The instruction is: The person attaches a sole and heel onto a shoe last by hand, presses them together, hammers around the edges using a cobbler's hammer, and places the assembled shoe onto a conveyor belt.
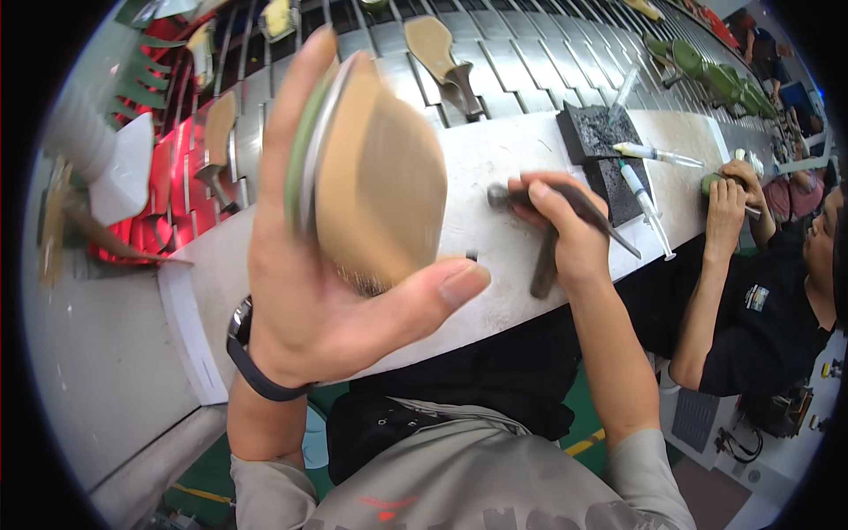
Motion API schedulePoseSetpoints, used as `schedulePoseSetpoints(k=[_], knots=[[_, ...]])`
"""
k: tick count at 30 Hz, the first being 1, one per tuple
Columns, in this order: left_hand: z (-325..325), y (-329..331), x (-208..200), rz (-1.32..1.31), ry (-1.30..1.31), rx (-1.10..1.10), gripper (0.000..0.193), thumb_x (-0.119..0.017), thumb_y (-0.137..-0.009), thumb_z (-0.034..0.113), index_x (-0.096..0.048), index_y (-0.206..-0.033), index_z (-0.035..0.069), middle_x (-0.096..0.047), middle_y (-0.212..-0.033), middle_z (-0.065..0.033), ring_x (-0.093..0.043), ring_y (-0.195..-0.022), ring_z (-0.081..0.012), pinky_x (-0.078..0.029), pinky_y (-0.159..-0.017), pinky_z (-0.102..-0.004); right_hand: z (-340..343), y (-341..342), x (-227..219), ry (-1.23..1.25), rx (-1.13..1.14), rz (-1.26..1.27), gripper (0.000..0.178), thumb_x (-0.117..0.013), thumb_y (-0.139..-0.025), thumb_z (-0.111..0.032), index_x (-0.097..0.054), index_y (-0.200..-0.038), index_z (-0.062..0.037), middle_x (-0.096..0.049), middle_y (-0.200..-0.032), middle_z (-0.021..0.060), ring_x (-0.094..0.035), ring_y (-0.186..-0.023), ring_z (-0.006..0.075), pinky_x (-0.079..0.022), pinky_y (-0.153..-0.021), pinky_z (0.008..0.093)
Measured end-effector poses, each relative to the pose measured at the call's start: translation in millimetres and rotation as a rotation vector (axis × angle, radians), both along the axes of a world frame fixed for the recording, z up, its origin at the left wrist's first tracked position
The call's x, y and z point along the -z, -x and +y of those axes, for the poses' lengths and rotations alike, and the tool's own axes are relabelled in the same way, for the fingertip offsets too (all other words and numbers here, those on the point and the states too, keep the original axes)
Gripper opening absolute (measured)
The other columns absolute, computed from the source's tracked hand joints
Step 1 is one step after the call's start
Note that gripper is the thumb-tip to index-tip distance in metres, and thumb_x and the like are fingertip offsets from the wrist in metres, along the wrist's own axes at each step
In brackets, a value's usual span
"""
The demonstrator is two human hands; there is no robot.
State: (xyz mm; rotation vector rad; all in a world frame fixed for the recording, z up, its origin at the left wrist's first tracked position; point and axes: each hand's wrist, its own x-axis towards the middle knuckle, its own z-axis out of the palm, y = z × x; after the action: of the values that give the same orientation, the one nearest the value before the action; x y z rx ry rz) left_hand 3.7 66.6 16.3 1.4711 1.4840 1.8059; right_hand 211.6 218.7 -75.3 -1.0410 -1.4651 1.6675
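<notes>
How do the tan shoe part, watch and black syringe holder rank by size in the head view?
1. Tan shoe part, likely enlarged by nearness
2. Black syringe holder
3. Watch

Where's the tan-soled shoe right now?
In the head view, the tan-soled shoe is left of centre, in the left hand, higher in the picture than the wristwatch.

Our left hand [314,305] is up close to the camera, holding, fingers pointing up, thumb splayed right. Our right hand [570,228] is further out, fingers curled in a grip, thumb on top. Right forearm [616,367] angles up-left; left forearm [265,424] runs near-vertical.
</notes>
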Motion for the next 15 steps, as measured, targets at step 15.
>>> schedulePoseSetpoints(k=[15], knots=[[3.0,-51.8,4.8,0.182,-0.130,-0.105,0.060,-0.077,-0.071,0.001,-0.057,-0.128,0.004,-0.067,-0.109,-0.0177,-0.066,-0.095,-0.0401,-0.053,-0.083,-0.0444,-95.2,-22.5,-160.3,-0.776,-0.455,0.067,0.049,-0.081,-0.095,-0.037,-0.057,-0.113,0.0022,-0.072,-0.120,0.0324,-0.069,-0.121,0.0445,-0.052,-0.111,0.0559]])
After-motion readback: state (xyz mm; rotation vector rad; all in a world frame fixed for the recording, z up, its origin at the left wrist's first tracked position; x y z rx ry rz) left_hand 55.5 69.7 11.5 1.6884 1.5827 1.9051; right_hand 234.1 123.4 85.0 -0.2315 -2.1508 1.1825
